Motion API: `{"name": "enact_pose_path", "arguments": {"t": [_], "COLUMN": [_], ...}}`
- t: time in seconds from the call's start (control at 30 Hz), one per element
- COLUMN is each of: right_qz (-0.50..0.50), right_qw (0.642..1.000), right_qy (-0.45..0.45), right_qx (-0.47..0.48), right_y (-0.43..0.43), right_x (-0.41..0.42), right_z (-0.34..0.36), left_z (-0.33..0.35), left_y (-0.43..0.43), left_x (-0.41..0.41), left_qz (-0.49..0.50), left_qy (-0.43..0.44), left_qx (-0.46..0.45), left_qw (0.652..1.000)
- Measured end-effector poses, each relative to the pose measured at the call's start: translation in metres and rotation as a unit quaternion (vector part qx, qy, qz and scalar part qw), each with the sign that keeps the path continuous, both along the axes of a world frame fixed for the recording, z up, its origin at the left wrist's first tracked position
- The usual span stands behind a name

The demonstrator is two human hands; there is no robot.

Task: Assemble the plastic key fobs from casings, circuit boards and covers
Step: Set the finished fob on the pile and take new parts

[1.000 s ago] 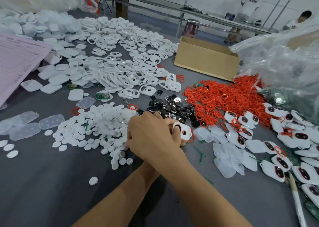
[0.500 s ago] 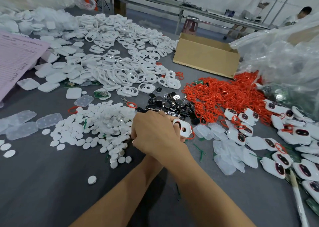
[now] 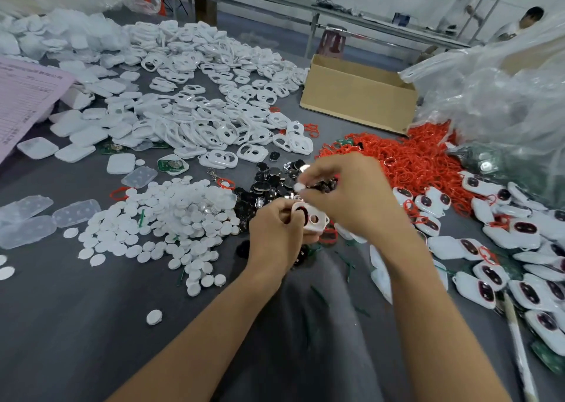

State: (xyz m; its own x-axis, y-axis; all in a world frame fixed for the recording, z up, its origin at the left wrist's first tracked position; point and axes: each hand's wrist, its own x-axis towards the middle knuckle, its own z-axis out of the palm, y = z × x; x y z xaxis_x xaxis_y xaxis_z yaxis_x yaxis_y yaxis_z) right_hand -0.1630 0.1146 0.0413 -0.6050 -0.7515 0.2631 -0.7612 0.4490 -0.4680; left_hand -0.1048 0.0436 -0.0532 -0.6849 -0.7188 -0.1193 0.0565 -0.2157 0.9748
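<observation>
Here, in the head view, we see the left hand (image 3: 276,236) curled round a white casing (image 3: 316,223). It holds the shell face-up just above the grey table (image 3: 61,325), likely so that the two openings stay reachable from above. The right hand (image 3: 351,194) hovers just over it, fingertips pinched on a small white piece (image 3: 298,186). Blur leaves us unsure what that is, though it may be one of the round covers. One opening of the casing looks dark-filled and the other bare, so we judge the pinched piece is meant for this shell. We read the stock as laid out for reach: white discs (image 3: 171,215) lie to the left and black buttons (image 3: 272,181) just behind the hands. Red rings (image 3: 406,157) and finished fobs (image 3: 504,245) lie to the right, with spare casings (image 3: 214,111) farther back.
</observation>
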Motion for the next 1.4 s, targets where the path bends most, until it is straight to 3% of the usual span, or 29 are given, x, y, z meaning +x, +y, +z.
{"name": "enact_pose_path", "arguments": {"t": [0.27,0.67,0.9,1.3,1.4], "right_qz": [-0.038,-0.061,-0.040,-0.010,-0.035], "right_qw": [0.994,0.986,0.997,0.981,0.982], "right_qy": [0.005,0.053,-0.048,-0.190,-0.182], "right_qx": [0.104,0.146,0.049,0.040,0.025], "right_y": [0.012,0.002,0.008,0.009,0.017], "right_x": [-0.026,-0.019,-0.030,-0.036,-0.044], "right_z": [-0.012,-0.021,-0.019,-0.031,-0.025], "left_z": [0.000,0.001,0.001,0.002,0.004], "left_y": [-0.005,-0.003,-0.005,-0.005,-0.004], "left_x": [0.002,0.004,0.003,0.005,0.005], "left_qz": [0.000,-0.017,-0.018,-0.027,-0.031], "left_qy": [0.051,0.069,0.065,0.062,0.059], "left_qx": [0.088,0.081,0.096,0.076,0.092], "left_qw": [0.995,0.994,0.993,0.995,0.994]}}
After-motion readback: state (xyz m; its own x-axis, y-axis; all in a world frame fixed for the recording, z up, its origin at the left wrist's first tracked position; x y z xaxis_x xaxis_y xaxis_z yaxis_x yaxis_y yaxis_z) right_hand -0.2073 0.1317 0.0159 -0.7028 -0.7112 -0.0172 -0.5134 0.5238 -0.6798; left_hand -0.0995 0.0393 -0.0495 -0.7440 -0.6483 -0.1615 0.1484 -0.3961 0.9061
